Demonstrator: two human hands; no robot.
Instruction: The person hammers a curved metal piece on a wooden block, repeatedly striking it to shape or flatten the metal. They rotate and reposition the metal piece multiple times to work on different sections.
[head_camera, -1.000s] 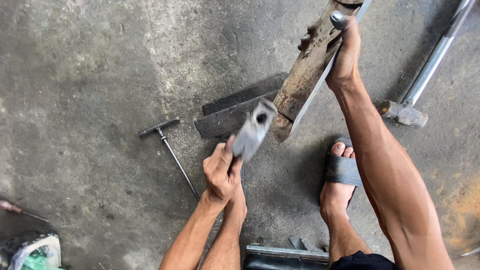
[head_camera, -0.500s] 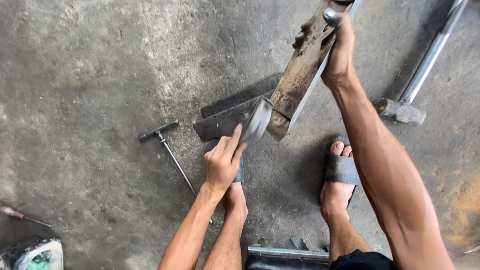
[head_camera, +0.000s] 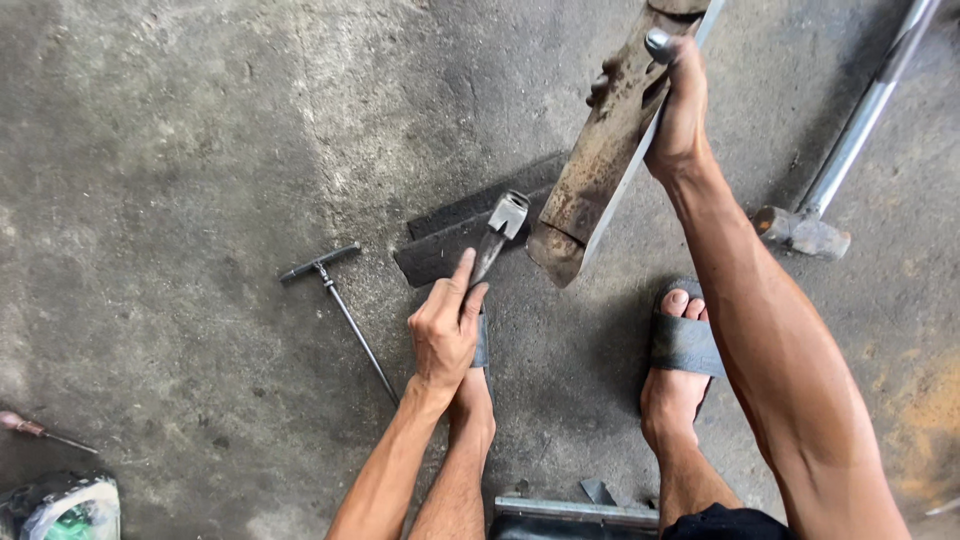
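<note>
Your left hand (head_camera: 445, 335) grips the hammer (head_camera: 497, 232), head just left of the rusty bar (head_camera: 600, 160) clasped in your right hand (head_camera: 683, 110).

- The rusty metal bar (head_camera: 605, 150) runs off the top edge, its upper end unseen.
- The sledgehammer (head_camera: 805, 232) handle leaves the upper right corner.
- The left hand (head_camera: 445, 325) hides the small hammer (head_camera: 497, 235) handle's lower part.
- The bag (head_camera: 60, 510) is cut off at the lower left.
</note>
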